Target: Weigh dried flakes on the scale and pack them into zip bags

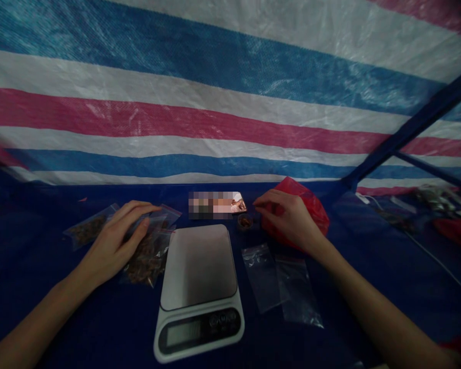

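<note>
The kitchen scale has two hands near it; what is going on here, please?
A person's left hand is over filled clear bags, left of the scale. The right hand is in front of a red bag; whether it pinches anything is unclear. Two flat clear bags lie right of the scale.

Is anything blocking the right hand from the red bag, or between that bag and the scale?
Nothing visible blocks the right hand from the red bag; it overlaps the bag in view. Toward the scale, a small round container sits near the gap, with two clear bags lying nearer the camera.
</note>
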`<action>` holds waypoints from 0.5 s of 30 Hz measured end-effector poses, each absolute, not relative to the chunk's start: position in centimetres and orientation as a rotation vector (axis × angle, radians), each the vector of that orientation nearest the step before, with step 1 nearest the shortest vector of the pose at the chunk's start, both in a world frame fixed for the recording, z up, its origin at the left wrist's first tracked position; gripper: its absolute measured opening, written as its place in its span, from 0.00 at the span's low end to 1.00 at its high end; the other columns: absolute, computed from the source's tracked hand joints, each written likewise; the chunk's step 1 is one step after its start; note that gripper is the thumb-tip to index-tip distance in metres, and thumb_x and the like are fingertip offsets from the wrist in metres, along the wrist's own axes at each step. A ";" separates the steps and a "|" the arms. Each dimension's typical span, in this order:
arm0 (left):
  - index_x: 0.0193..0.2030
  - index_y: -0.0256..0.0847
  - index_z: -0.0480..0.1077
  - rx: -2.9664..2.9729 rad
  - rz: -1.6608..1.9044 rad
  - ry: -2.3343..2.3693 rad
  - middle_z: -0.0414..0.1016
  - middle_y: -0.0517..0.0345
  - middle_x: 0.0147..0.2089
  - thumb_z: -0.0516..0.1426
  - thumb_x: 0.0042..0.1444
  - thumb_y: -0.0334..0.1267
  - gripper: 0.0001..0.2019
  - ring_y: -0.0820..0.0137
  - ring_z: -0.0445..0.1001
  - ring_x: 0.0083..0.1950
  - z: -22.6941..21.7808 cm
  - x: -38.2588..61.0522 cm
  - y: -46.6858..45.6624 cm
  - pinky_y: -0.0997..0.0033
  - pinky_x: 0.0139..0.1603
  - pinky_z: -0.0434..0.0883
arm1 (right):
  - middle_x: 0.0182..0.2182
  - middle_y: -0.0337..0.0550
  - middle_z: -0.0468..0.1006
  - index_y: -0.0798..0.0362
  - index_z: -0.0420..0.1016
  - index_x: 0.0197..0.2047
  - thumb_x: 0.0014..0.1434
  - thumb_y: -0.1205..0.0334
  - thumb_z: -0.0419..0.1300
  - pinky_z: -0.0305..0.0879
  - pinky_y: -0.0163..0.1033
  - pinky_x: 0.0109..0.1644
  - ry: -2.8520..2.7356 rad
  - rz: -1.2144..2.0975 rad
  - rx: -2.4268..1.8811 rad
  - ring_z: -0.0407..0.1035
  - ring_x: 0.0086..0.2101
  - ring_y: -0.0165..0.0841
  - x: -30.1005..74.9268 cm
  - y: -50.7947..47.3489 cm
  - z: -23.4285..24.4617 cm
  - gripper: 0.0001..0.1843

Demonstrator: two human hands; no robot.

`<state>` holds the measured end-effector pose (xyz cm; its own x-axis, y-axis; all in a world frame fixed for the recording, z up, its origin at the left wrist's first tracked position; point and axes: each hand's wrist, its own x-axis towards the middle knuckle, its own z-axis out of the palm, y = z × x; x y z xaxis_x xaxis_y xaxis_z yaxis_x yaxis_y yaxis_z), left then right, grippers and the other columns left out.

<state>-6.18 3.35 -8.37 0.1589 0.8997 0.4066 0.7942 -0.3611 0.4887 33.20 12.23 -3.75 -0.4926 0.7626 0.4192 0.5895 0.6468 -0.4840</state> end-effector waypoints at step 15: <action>0.59 0.48 0.71 2.239 0.949 1.714 0.73 0.56 0.59 0.50 0.73 0.45 0.14 0.59 0.72 0.61 -8.3 -6.1 3.3 0.57 0.67 0.66 | 0.41 0.52 0.82 0.55 0.82 0.43 0.65 0.73 0.62 0.72 0.49 0.49 -2.716 0.058 -1.238 0.75 0.43 0.45 34.1 12.7 -6.5 0.08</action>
